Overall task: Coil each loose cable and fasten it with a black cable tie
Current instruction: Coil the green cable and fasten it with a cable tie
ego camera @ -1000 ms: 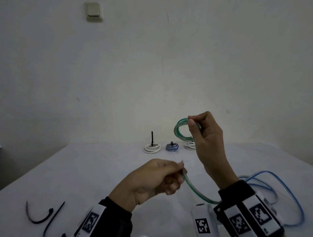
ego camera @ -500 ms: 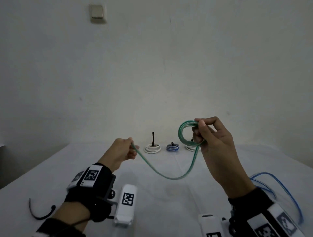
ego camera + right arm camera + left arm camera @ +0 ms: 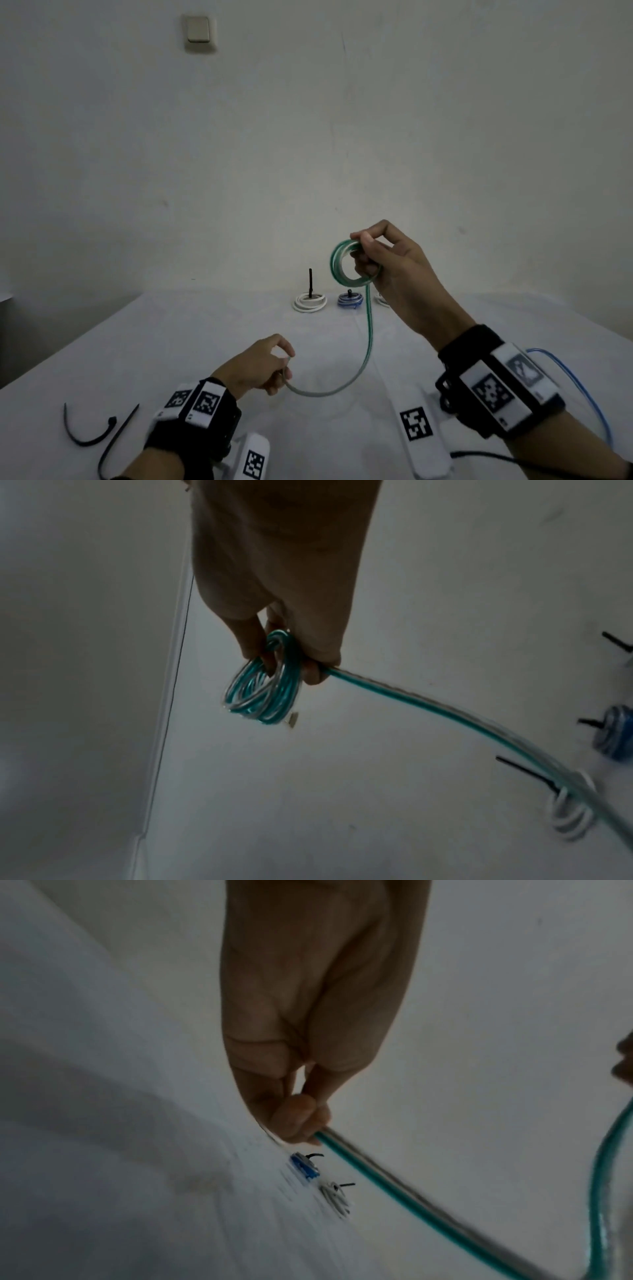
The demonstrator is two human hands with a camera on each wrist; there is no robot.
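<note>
My right hand [image 3: 376, 253] is raised above the table and grips a small coil of green cable [image 3: 342, 263], with several turns round its fingers [image 3: 263, 658]. From the coil [image 3: 263, 691] the loose tail [image 3: 368, 339] hangs down and curves left to my left hand [image 3: 274, 366], which pinches the tail's end low over the table. In the left wrist view, thumb and fingers [image 3: 298, 1123] close on the green cable [image 3: 377, 1175]. Two black cable ties [image 3: 92, 431] lie at the near left.
A white coil [image 3: 309, 302], a blue coil [image 3: 350, 300] and another white coil [image 3: 381, 300], partly hidden behind my right hand, sit tied at the table's [image 3: 171, 342] far side. A loose blue cable [image 3: 582, 387] lies at the right. The wall stands close behind.
My left hand swung out to the far left, then came down and nearer with the tail's end. The coil in my right hand has stayed raised and gained a turn.
</note>
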